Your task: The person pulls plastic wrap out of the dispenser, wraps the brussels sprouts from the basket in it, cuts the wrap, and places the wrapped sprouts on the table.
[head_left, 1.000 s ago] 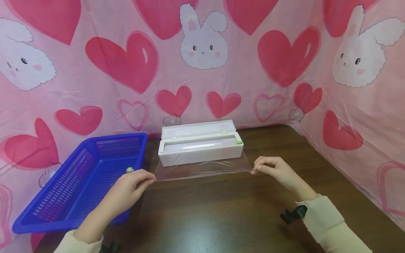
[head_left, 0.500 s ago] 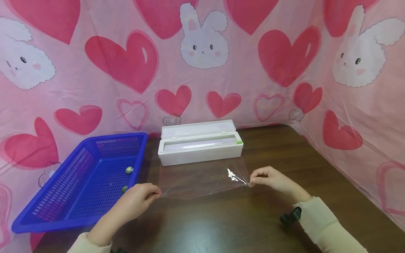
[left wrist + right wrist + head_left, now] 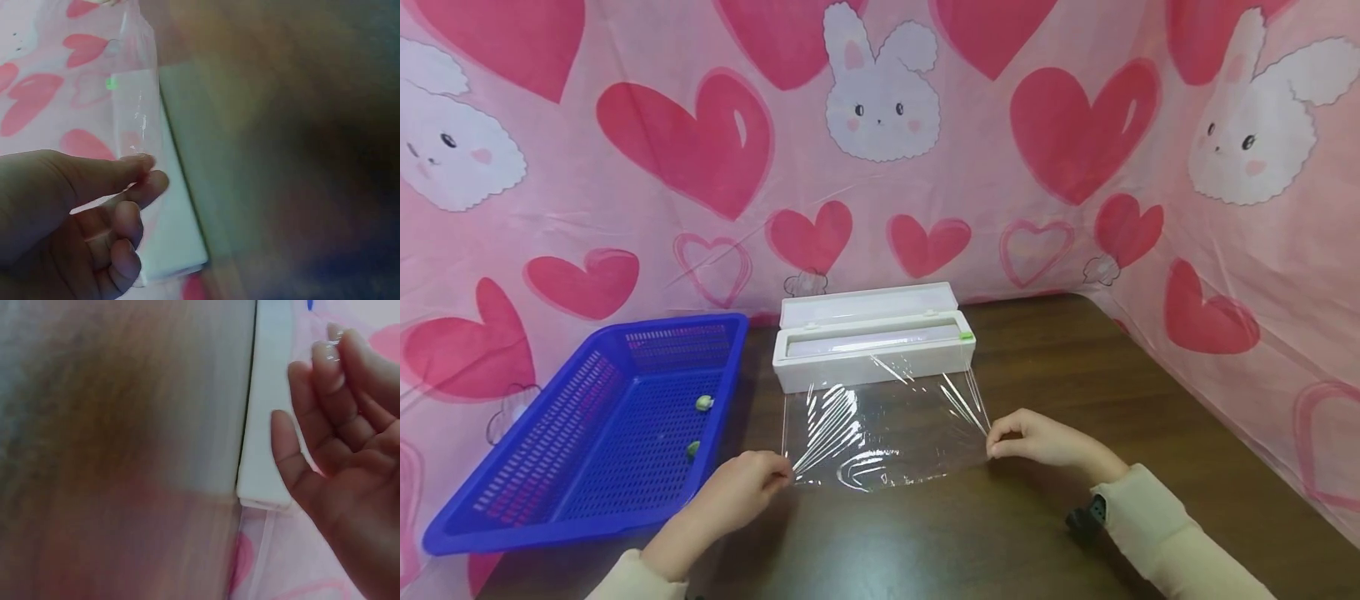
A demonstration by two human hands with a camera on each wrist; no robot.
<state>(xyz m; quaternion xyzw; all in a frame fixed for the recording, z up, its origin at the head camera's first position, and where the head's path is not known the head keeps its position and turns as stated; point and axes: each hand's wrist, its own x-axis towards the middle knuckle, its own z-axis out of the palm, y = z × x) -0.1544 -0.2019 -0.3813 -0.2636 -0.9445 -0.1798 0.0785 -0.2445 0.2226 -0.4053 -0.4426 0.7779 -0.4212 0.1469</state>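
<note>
- Left hand [image 3: 733, 493] and right hand [image 3: 1041, 439] pinch near corners of plastic wrap [image 3: 880, 454].
- It stretches from the white box [image 3: 820, 373] over the table [image 3: 917, 546].
- Blue basket [image 3: 550, 537] left, green pieces [image 3: 703, 403] inside.
- Pink cloth [image 3: 970, 179] hangs far behind.

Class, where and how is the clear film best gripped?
Probably at the near corners of the clear film, pinched from either side, as the left grip and right grip do: the thin sheet's near edge is free, while its far end runs to the white box.
</note>
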